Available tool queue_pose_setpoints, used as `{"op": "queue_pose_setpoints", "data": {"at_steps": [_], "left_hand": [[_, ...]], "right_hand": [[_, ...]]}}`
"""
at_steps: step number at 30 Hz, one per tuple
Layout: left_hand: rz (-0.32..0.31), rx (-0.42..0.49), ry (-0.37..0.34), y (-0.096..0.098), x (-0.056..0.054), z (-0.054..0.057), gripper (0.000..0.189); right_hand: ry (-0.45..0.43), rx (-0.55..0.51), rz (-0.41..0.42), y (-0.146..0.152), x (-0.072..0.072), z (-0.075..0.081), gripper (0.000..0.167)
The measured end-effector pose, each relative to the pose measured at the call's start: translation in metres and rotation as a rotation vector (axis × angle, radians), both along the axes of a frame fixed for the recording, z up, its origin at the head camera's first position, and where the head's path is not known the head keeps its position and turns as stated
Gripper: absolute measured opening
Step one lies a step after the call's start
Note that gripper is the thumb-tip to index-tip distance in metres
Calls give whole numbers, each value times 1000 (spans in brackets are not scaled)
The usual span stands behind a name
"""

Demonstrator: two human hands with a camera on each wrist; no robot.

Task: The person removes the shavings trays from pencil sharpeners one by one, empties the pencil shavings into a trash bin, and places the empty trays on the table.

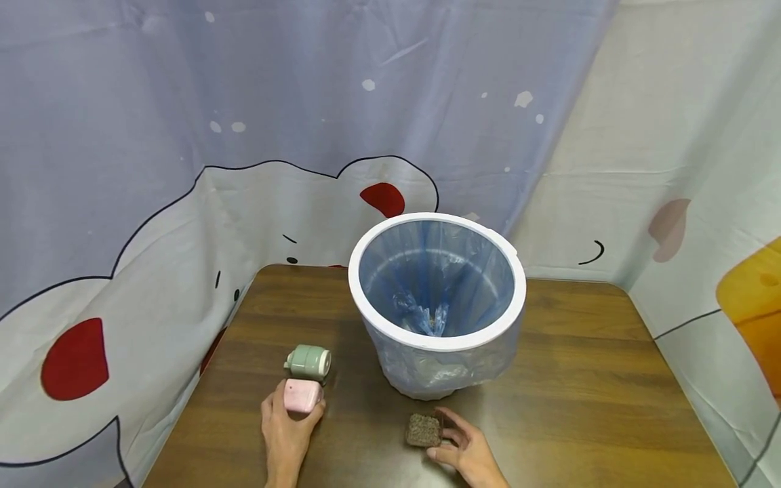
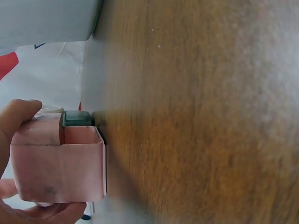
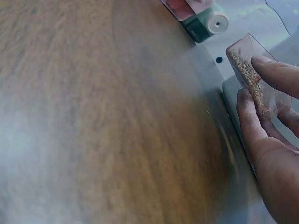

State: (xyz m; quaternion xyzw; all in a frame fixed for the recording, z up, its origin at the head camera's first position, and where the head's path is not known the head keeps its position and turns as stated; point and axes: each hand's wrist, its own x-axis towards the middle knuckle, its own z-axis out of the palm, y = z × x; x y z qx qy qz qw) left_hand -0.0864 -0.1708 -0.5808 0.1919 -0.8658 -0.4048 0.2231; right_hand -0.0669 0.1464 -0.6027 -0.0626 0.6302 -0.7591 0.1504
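Observation:
My left hand (image 1: 285, 434) grips a pink box-shaped housing (image 1: 303, 396), which looks like a pencil sharpener's body, thumb on one side and fingers on the other. The left wrist view shows an open hollow in the pink housing (image 2: 56, 172). Just beyond it a green part with a round white end (image 1: 309, 362) lies on its side. In my right hand (image 1: 468, 453) is a small clear box of shavings (image 1: 423, 430), pinched between thumb and fingers. Brown shavings fill part of that clear box (image 3: 254, 84) in the right wrist view.
A white-rimmed trash bin (image 1: 437, 342) with a thin bluish liner stands on the wooden table (image 1: 586, 379), just beyond my right hand. Patterned cloth (image 1: 274, 88) hangs behind the table and along its sides.

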Motion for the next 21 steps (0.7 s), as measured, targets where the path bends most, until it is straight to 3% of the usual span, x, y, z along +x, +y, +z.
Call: {"op": "queue_pose_setpoints", "data": {"at_steps": [5, 14, 21], "left_hand": [[-6, -5, 13, -1, 1, 1, 81], [-21, 14, -26, 0, 1, 3, 83], [-8, 37, -30, 0, 1, 6, 84]], "right_hand": [[23, -13, 11, 3, 1, 0, 79], [-6, 41, -17, 10, 0, 2, 81], [45, 31, -28, 15, -1, 5, 80]]}}
